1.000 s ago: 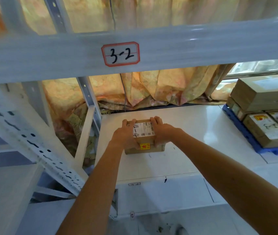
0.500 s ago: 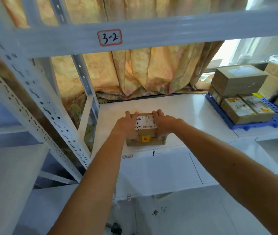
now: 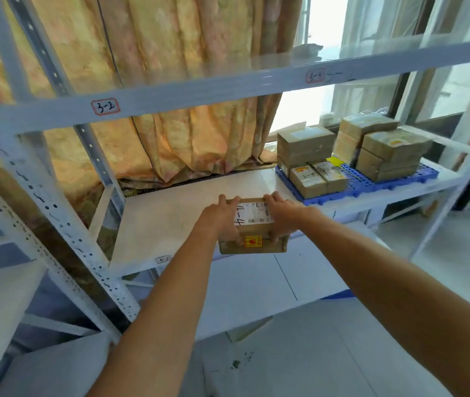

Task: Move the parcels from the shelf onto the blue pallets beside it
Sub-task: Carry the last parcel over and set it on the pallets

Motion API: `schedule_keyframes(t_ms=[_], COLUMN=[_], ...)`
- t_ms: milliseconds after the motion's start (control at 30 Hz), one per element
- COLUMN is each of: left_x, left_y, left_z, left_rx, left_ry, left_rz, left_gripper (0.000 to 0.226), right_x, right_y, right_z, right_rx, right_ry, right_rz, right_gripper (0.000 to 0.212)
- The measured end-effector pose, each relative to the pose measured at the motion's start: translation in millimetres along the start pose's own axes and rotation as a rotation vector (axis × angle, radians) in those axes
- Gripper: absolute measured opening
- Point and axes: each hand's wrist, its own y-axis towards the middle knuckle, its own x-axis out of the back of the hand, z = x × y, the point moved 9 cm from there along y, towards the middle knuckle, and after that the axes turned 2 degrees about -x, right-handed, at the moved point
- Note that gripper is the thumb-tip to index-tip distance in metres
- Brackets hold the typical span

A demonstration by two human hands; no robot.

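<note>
A small brown cardboard parcel [image 3: 254, 226] with a white label and a yellow sticker is held between both hands, lifted past the front edge of the white shelf board [image 3: 171, 222]. My left hand [image 3: 219, 219] grips its left side and my right hand [image 3: 284, 219] grips its right side, fingers curled over the top. To the right, a blue pallet [image 3: 359, 184] lies on the same shelf level and carries several brown parcels [image 3: 305, 144], some stacked.
White metal shelf uprights [image 3: 56, 224] slant at the left, and a crossbeam labelled 3-2 [image 3: 105, 106] runs overhead. An orange curtain [image 3: 188, 133] hangs behind the shelf. A lower shelf board [image 3: 256, 285] lies below the parcel, with grey floor underneath.
Both hands have drawn the parcel from the middle of the shelf board toward me and off its front edge. The view has pulled back and turned right, showing more of the pallet.
</note>
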Motion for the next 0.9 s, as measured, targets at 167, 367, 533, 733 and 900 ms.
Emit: schedule_keyframes(t_ms=[167, 367, 533, 733, 900], left_x=[14.1, 29.8, 21.3, 45.9, 71.8], left_y=[2.8, 25.9, 58.2, 119.2, 175.4], left_z=[-67.9, -135.2, -187.5, -249.3, -304.0], left_rx=[-0.074, -0.176, -0.246, -0.338, -0.418], left_ry=[0.006, 0.038, 0.019, -0.005, -0.019], left_rz=[-0.004, -0.039, -0.003, -0.043, -0.065], left_gripper=[0.126, 0.121, 0.127, 0.125, 0.124], right_x=[14.3, 28.4, 20.8, 45.4, 76.8], right_y=[-52.8, -89.8, -106.3, -103.6, -101.3], right_z=[-55.0, -120.3, -175.7, -257.3, -327.7], right_rx=[-0.087, -0.169, -0.262, -0.389, -0.485], right_ry=[-0.002, 0.027, 0.037, 0.020, -0.017], right_rz=[-0.022, -0.072, -0.038, -0.031, -0.044], right_gripper=[0.121, 0.119, 0.124, 0.128, 0.127])
